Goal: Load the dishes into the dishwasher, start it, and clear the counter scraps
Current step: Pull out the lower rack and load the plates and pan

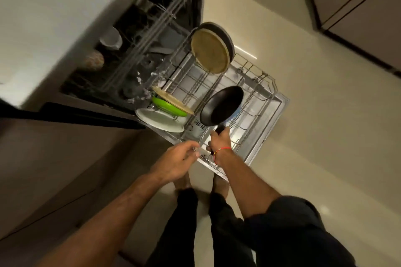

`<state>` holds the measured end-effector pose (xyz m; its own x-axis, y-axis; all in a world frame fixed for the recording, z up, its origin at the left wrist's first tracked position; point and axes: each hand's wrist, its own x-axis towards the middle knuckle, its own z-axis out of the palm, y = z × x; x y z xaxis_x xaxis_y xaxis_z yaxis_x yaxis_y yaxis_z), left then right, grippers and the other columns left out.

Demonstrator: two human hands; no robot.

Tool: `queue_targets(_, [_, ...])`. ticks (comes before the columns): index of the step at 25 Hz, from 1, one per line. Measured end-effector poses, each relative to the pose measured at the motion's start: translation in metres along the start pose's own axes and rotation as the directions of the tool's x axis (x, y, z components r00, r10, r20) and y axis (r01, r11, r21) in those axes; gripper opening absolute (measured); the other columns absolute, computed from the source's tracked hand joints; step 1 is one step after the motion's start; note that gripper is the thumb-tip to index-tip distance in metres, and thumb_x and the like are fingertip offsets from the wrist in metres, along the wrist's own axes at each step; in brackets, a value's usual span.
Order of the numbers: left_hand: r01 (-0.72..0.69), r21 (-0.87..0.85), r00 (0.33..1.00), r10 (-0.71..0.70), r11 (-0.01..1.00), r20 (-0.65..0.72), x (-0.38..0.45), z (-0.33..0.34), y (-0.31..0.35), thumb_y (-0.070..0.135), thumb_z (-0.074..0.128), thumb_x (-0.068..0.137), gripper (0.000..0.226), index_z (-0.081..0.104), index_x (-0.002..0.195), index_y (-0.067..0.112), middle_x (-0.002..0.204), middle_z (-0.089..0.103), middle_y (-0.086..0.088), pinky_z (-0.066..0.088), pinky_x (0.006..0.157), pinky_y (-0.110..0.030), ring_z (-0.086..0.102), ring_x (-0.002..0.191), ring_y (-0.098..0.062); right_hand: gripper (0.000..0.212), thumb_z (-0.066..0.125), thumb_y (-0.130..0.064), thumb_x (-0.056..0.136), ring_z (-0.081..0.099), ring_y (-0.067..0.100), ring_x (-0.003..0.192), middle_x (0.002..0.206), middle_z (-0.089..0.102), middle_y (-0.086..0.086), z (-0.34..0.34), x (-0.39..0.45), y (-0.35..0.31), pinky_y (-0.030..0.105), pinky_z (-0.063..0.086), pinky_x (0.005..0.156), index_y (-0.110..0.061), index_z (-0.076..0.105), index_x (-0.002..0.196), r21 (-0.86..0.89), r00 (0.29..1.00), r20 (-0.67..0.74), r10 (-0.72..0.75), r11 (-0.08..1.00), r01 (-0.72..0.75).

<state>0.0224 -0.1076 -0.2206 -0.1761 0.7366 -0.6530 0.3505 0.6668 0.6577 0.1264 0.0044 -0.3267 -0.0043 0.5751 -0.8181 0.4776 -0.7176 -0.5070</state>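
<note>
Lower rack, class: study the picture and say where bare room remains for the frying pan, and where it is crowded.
The lower rack is bare across its middle and outer end, beneath and beyond the frying pan gripped by the right hand. It is crowded near the white plate, green plate and tan plate, and by the upright round plates.

Glossy cream floor (303, 115), brown cabinets (358, 17), pale countertop (54, 17).

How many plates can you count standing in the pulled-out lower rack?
5: white plate, green plate and tan plate at the near left; tan plate with a dark one behind it further back. More may be hidden.
</note>
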Motion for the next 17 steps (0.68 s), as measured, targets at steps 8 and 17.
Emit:
queue_targets(8, [0.111,-0.303,0.975,-0.162,0.947,-0.149,0.083,0.071,-0.075,0.020,0.057,0.101,0.025,0.064,0.124,0.026,0.109,0.066,0.005,0.056,0.082,-0.032,0.068,0.089,-0.013,0.063,0.050,-0.010,0.098,0.047,0.039,0.130,0.145,0.044,0.026,0.072,0.160,0.032,0.041,0.040,0.107,0.004,0.017,0.149,-0.286,0.978,0.006,-0.208,0.937,0.202])
queue_targets(17, [0.181,-0.378,0.962,-0.244,0.908,-0.124,0.083,0.086,-0.111,0.044,0.056,0.089,0.026,0.065,0.113,0.045,0.103,0.069,-0.002,0.058,0.085,-0.051,0.070,0.088,-0.024,0.066,0.038,0.008,0.088,0.055,0.032,0.116,0.136,0.054,0.020,0.068,0.173,0.034,0.033,0.049,0.088,-0.018,0.039,0.149,-0.467,0.919,0.378,-0.110,0.835,0.292])
